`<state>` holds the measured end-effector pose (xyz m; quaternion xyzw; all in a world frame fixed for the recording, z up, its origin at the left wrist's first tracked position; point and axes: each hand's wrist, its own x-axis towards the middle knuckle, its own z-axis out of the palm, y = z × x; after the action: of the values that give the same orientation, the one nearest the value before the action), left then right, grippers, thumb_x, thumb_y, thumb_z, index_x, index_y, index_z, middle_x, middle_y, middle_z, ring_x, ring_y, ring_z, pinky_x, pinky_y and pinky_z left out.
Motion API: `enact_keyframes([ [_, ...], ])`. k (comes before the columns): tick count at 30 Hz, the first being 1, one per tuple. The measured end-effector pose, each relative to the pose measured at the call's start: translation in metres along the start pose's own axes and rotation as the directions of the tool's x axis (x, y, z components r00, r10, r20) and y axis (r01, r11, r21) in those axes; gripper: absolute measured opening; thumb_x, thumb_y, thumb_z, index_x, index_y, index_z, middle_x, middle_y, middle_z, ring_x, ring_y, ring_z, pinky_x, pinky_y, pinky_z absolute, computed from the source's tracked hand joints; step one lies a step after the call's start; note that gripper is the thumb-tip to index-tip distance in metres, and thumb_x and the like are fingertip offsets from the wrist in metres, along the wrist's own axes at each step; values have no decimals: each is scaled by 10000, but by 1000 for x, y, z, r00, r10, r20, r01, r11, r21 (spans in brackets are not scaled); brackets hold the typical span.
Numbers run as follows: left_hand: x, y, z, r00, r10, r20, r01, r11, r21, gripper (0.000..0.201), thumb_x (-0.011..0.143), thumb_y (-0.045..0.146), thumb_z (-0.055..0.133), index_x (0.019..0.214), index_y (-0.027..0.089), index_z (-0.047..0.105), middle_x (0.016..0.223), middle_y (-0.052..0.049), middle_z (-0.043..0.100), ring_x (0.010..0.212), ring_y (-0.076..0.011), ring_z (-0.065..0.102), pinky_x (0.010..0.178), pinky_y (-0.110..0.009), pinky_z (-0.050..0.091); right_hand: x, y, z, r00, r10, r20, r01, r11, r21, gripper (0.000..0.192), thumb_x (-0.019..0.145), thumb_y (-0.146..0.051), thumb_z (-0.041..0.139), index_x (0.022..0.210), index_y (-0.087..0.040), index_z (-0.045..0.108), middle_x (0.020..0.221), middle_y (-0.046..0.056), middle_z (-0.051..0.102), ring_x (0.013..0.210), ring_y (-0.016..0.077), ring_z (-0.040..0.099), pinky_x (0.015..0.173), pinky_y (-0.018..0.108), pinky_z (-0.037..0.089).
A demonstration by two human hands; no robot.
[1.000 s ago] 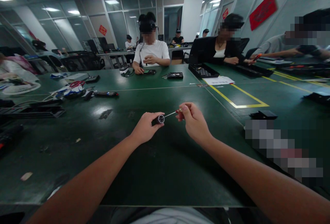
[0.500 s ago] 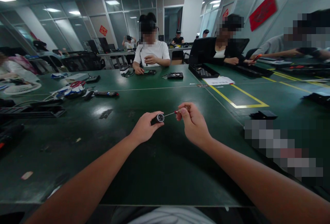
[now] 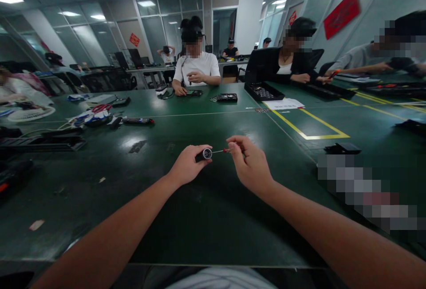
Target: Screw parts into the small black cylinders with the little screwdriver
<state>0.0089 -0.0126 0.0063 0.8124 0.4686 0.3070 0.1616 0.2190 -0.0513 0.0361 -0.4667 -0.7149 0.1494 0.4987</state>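
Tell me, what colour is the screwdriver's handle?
Red, on the screwdriver in the right hand; head view.

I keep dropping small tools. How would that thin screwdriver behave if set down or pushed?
The screwdriver has a thin metal shaft, so probably stiff and light. Its round shape would likely roll on the smooth table. The right hand pinches it easily.

The screwdriver [image 3: 222, 150] handle is mostly hidden inside the right hand [image 3: 250, 165].

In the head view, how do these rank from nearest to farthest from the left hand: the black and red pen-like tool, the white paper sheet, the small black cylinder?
1. Small black cylinder: held in the left hand itself.
2. Black and red pen-like tool: lying farther back on the green table, to the left.
3. White paper sheet: far back on the right, beside the yellow line.
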Motion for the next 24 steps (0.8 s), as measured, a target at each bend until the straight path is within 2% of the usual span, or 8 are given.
enact_keyframes([
  [5, 1, 3, -4, 998, -61, 1, 61, 998, 13, 369, 875, 256, 700, 1242, 274, 665, 1112, -32, 715, 1014, -234, 632, 940, -404, 482, 1, 3, -1, 998, -22, 59, 25, 998, -52, 203, 1006, -277, 426, 1083, -183, 588, 870, 52, 705, 697, 175, 629, 644, 302, 430],
  [10, 1, 1, -3, 999, -34, 17, 33, 999, 30, 372, 876, 260, 698, 1246, 284, 666, 1155, -32, 711, 1037, -238, 627, 955, -416, 475, 2, 2, -3, 992, -9, 123, 16, 998, -56, 335, 1043, -402, 362, 1017, -216, 640, 805, 31, 693, 649, 179, 617, 613, 312, 405],
  [13, 0, 0, -3, 1000, -17, 25, 16, 999, 32, 374, 876, 268, 698, 1248, 286, 665, 1153, -32, 713, 1019, -241, 628, 939, -423, 481, 3, 0, -3, 993, -5, 114, 11, 998, -56, 304, 1034, -375, 380, 1113, -220, 629, 828, 38, 707, 645, 186, 619, 622, 326, 412],
  [16, 1, -1, -4, 1000, -28, 15, 27, 999, 21, 380, 872, 273, 702, 1250, 281, 663, 1153, -36, 712, 1034, -247, 628, 944, -430, 482, 3, 3, -1, 995, 4, 101, -1, 1000, -29, 259, 1006, -305, 417, 1211, -207, 540, 801, 34, 677, 648, 193, 610, 631, 334, 426],
  [21, 2, -1, -6, 999, -49, -13, 49, 998, 26, 373, 869, 282, 703, 1241, 274, 671, 1121, -41, 717, 1003, -242, 641, 940, -426, 488, 2, 9, 2, 998, 23, 61, -28, 997, 69, 127, 990, -319, 466, 1048, -223, 523, 864, 38, 658, 715, 183, 604, 646, 318, 431],
  [24, 2, 1, -5, 999, -39, -9, 39, 999, 31, 364, 863, 282, 712, 1226, 274, 680, 1134, -39, 719, 1004, -242, 641, 941, -422, 484, 2, 6, 1, 995, 45, 89, -52, 995, 80, 202, 1013, -403, 442, 978, -230, 539, 765, 5, 616, 646, 165, 570, 598, 303, 400],
])
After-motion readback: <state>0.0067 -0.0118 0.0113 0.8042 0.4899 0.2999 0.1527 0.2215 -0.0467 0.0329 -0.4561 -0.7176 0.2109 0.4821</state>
